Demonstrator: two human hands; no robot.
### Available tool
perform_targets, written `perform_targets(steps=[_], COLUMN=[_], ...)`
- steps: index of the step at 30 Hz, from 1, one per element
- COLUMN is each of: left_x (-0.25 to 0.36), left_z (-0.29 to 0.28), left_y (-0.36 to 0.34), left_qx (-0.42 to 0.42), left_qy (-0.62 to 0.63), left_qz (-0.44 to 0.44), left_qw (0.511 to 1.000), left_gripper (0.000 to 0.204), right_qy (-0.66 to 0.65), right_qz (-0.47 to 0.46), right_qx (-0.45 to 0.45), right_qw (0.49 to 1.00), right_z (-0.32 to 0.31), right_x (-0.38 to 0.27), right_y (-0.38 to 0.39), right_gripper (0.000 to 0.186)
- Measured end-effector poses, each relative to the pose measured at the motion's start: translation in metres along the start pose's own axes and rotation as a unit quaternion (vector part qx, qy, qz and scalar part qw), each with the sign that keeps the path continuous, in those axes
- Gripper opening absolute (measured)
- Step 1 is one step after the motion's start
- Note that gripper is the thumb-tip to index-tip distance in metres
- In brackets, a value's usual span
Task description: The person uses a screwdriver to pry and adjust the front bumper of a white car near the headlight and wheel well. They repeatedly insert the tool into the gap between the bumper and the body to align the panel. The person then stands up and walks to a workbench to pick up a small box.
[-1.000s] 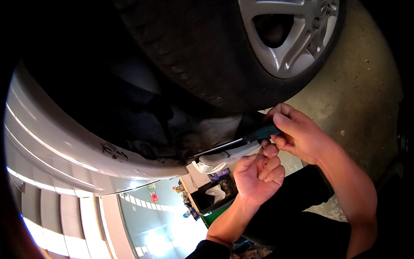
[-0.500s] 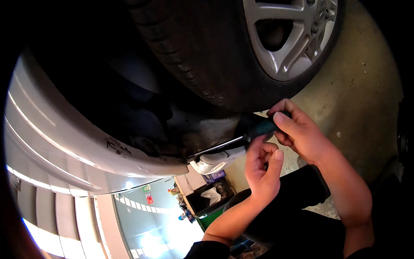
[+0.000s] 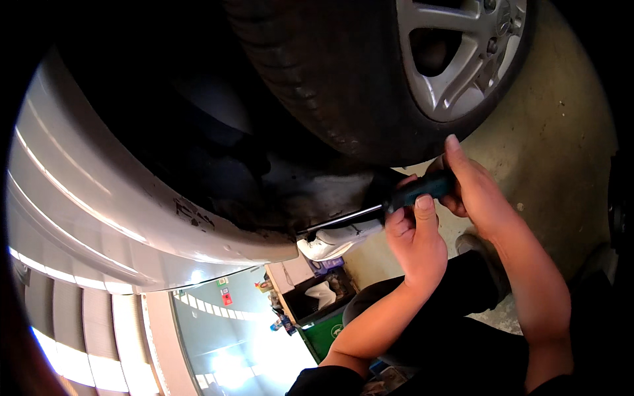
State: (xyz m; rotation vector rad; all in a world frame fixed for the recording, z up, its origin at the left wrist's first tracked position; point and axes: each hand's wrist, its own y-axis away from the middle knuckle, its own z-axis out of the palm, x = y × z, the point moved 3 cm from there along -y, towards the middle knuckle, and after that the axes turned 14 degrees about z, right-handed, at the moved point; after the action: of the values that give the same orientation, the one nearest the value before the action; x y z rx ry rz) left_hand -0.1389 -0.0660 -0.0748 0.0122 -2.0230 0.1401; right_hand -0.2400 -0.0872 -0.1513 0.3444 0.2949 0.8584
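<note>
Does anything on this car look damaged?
Yes: a jagged dark patch on the pale body panel, at the wheel-arch edge left of the screwdriver. It looks like chipped paint, breaking an otherwise smooth surface.

We count two bare hands, one left hand [image 3: 422, 251] and one right hand [image 3: 477, 195]. We see one green-and-black-handled, steel-shafted screwdriver [image 3: 404, 195], one black rubber tyre [image 3: 317, 86], one silver spoked metal wheel rim [image 3: 456, 79] and one curved, pale silver car-body panel [image 3: 119, 204]. Farther off, we make out one small red rectangular sign [image 3: 226, 297], one crumpled white sheet [image 3: 322, 295] and one purple box [image 3: 327, 265]; the bottles are too small for us to count.
</note>
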Motion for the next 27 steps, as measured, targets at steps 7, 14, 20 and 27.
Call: perform_targets(steps=[7, 14, 20, 27], left_x=[-0.006, -0.005, -0.005, -0.017], left_z=[0.001, 0.006, 0.005, 0.003], left_y=[0.001, 0.003, -0.001, 0.005], left_qx=[-0.021, -0.013, -0.003, 0.008], left_qy=[0.015, 0.037, 0.023, 0.031], left_qz=[0.003, -0.009, 0.007, -0.020], left_qw=[1.000, 0.999, 1.000, 0.999], left_gripper=[0.035, 0.032, 0.038, 0.042], right_qy=[-0.144, -0.157, 0.017, -0.076], right_qz=[-0.114, -0.139, -0.061, -0.194], right_qx=[-0.032, -0.095, -0.054, -0.139], right_qw=[0.982, 0.973, 0.997, 0.968], right_z=[0.007, -0.005, 0.000, 0.000], right_x=[0.016, 0.016, 0.010, 0.022], right_y=[-0.003, -0.009, -0.010, -0.011], right_gripper=[0.023, 0.033, 0.027, 0.021])
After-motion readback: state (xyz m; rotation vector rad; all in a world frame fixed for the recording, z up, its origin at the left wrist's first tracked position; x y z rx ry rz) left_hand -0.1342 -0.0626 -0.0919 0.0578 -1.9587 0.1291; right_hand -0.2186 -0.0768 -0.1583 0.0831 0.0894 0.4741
